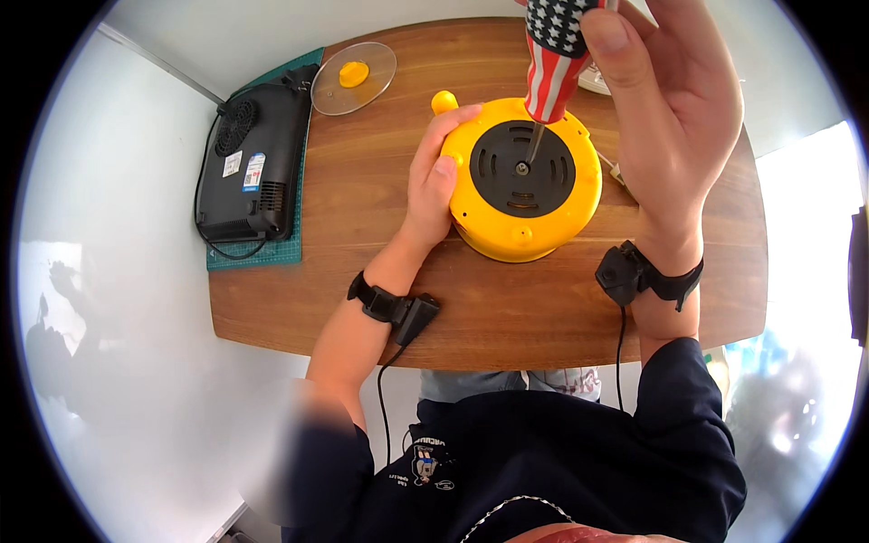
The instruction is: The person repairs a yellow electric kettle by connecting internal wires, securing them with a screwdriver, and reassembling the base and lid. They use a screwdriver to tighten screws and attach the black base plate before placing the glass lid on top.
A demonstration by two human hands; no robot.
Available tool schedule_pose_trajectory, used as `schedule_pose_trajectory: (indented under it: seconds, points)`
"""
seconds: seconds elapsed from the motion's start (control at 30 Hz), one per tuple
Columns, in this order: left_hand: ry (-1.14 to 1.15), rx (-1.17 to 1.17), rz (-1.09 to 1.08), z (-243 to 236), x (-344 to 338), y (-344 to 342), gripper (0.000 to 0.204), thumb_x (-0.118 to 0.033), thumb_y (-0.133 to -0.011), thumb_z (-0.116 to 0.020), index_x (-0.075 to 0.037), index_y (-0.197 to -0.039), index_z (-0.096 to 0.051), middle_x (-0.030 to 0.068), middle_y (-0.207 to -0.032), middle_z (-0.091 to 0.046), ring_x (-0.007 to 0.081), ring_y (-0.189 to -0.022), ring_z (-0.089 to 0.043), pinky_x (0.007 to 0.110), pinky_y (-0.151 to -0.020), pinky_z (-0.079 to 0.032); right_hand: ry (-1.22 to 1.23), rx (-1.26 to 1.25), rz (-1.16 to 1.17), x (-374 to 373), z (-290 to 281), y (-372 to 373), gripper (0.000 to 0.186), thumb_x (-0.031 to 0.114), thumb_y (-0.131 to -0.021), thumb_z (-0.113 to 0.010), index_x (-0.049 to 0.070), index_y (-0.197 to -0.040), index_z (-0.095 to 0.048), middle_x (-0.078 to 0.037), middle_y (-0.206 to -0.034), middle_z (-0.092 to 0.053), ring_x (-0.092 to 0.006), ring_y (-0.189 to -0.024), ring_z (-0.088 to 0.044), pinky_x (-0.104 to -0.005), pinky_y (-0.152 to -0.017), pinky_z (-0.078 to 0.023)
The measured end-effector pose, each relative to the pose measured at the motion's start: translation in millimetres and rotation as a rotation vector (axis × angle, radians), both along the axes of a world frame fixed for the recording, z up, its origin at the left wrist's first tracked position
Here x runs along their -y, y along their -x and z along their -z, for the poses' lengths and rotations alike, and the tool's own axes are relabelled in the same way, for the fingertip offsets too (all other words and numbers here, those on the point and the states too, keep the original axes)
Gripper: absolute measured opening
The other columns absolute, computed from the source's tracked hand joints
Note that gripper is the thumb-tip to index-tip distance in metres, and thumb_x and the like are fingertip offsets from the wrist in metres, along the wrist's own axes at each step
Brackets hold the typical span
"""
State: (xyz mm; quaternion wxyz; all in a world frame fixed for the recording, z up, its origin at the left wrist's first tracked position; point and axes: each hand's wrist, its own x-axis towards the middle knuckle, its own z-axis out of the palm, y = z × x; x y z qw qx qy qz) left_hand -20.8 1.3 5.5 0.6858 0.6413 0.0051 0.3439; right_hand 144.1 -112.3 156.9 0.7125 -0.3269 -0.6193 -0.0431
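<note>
A round yellow electric pot [587, 195] lies bottom up on the table, its black vented base plate [493, 195] facing me. My left hand [429, 188] is closed on the pot's left rim, thumb on top, beside a rounded yellow handle [444, 101]. In my right hand [679, 113] is a screwdriver [550, 81] with a stars-and-stripes handle, gripped between thumb and fingers. Its shaft slants down to the screw [522, 169] at the plate's centre; the tip appears to meet it. Part of the handle's upper end is out of frame.
At the far left, a black appliance [240, 185] with a fan grille and cord rests on a green cutting mat [288, 244]. A glass lid [380, 77] with a yellow knob lies behind. A pale plug [617, 174] and a white object [593, 81] sit partly hidden near my right hand.
</note>
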Motion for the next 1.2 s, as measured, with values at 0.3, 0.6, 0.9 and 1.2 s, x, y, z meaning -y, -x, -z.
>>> schedule_pose_trajectory:
  seconds: [0.3,0.6,0.9,1.2]
  points:
    - [-0.005,-0.056,-0.032,3.9,-2.3,-0.5,0.078,-0.061,-0.100,-0.049,-0.001,-0.148,-0.042,0.0193,-0.139,-0.056,0.0267,-0.125,-0.060,0.039,-0.108,-0.050,0.038,-0.004,-0.029,-6.0,7.6,-0.8,0.041,-0.001,-0.101,-0.061,-0.010,-0.140,-0.051,-0.018,-0.136,-0.058,-0.0131,-0.098,-0.065,-0.0247,-0.086,-0.059]
    - [-0.008,-0.062,-0.034,4.7,-2.0,0.6,0.074,-0.059,-0.100,-0.049,-0.003,-0.148,-0.043,0.0189,-0.137,-0.057,0.0263,-0.124,-0.061,0.039,-0.107,-0.051,0.057,-0.032,-0.128,-11.3,14.0,-1.6,0.039,-0.001,-0.102,-0.061,-0.009,-0.139,-0.051,-0.017,-0.133,-0.061,-0.0144,-0.099,-0.067,-0.0255,-0.087,-0.059]
    - [-0.024,-0.081,-0.055,-1.4,1.6,0.8,0.075,-0.062,-0.100,-0.048,-0.004,-0.147,-0.044,0.0181,-0.137,-0.058,0.0253,-0.123,-0.062,0.037,-0.106,-0.052,-0.071,0.053,-0.186,-22.1,17.7,-7.7,0.038,0.000,-0.103,-0.058,-0.011,-0.139,-0.051,-0.016,-0.125,-0.062,-0.0120,-0.094,-0.066,-0.0234,-0.082,-0.057]
    - [0.018,-0.020,-0.042,-2.0,4.1,0.4,0.062,-0.045,-0.104,-0.046,0.000,-0.147,-0.045,0.0181,-0.142,-0.056,0.0256,-0.128,-0.059,0.038,-0.109,-0.048,0.095,0.057,-0.279,-4.9,4.1,-3.1,0.038,0.001,-0.104,-0.047,-0.012,-0.140,-0.048,-0.011,-0.105,-0.063,-0.0089,-0.082,-0.060,-0.0195,-0.075,-0.051]
